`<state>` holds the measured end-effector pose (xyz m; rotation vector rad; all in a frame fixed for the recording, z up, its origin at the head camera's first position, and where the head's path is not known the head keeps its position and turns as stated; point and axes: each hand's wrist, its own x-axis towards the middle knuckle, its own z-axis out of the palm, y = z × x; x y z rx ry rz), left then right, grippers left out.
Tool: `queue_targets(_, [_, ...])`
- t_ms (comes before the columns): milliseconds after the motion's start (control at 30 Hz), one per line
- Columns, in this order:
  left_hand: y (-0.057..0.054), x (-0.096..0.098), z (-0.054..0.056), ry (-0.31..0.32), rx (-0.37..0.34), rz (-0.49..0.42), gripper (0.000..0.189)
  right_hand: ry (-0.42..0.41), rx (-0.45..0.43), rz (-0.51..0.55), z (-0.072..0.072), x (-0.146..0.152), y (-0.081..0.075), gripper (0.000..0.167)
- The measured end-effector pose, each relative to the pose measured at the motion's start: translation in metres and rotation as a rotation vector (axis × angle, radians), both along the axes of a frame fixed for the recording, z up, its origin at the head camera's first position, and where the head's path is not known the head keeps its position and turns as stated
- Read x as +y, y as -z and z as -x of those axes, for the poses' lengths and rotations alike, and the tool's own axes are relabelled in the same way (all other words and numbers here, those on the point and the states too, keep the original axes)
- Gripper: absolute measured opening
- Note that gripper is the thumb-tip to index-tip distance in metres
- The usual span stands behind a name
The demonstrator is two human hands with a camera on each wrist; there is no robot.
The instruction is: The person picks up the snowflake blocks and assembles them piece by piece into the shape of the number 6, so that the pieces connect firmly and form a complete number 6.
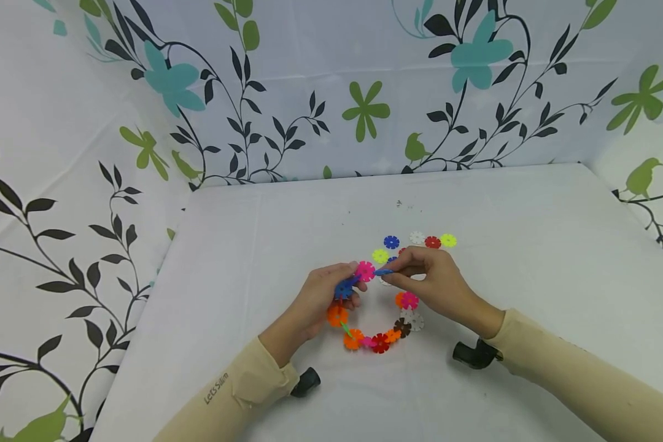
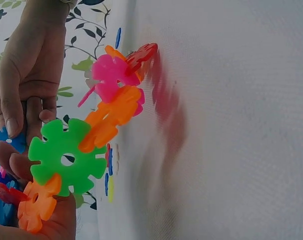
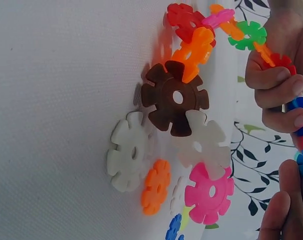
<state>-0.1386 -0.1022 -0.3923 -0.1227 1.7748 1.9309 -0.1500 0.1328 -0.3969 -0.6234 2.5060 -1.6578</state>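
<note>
A chain of interlocking plastic flower discs hangs from my left hand (image 1: 317, 298), which grips it near a dark blue disc (image 1: 342, 290). At the chain's upper end a pink disc (image 1: 365, 271) stands just past the left fingertips. Between thumb and fingers my right hand (image 1: 436, 279) pinches a blue disc (image 1: 383, 272), its edge right at the pink one. The chain curves down through an orange disc (image 1: 337, 315) and a green disc (image 2: 66, 157), then a red disc (image 1: 380, 343) and a brown disc (image 3: 176, 97), to a pink disc (image 3: 210, 192) at its other end.
Loose discs lie beyond the right hand, among them a blue one (image 1: 391, 242), a red one (image 1: 433, 242) and a yellow one (image 1: 448, 240). A white disc (image 3: 125, 152) and an orange disc (image 3: 155, 187) lie beside the chain. White cloth (image 1: 530, 245) covers the table.
</note>
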Motion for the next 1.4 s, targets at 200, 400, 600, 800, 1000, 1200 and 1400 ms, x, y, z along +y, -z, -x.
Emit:
queue_targets(200, [0.000, 0.001, 0.000, 0.039, 0.011, -0.011, 0.049, -0.024, 0.175, -0.091, 0.001, 0.002, 0.003, 0.018])
queue_targets(400, [0.000, 0.003, 0.000, 0.093, 0.048, 0.026, 0.051, -0.024, 0.361, -0.245, -0.001, 0.005, 0.005, 0.025])
queue_targets(600, [0.003, 0.005, 0.001, 0.116, 0.087, 0.049, 0.047, -0.020, 0.437, -0.304, -0.005, 0.004, 0.004, 0.026])
queue_targets(800, [0.004, 0.007, 0.002, 0.120, 0.113, 0.033, 0.038, -0.010, 0.432, -0.271, -0.006, 0.003, 0.004, 0.024])
queue_targets(1000, [0.006, 0.008, 0.003, 0.121, 0.116, 0.045, 0.037, -0.011, 0.361, -0.227, -0.009, 0.003, 0.004, 0.021])
queue_targets(1200, [0.005, 0.011, 0.001, 0.136, 0.146, 0.052, 0.034, -0.010, 0.393, -0.217, -0.012, 0.004, 0.008, 0.022])
queue_targets(1400, [0.002, 0.010, 0.001, 0.155, 0.180, 0.053, 0.034, -0.030, 0.428, -0.259, -0.013, 0.005, 0.003, 0.027])
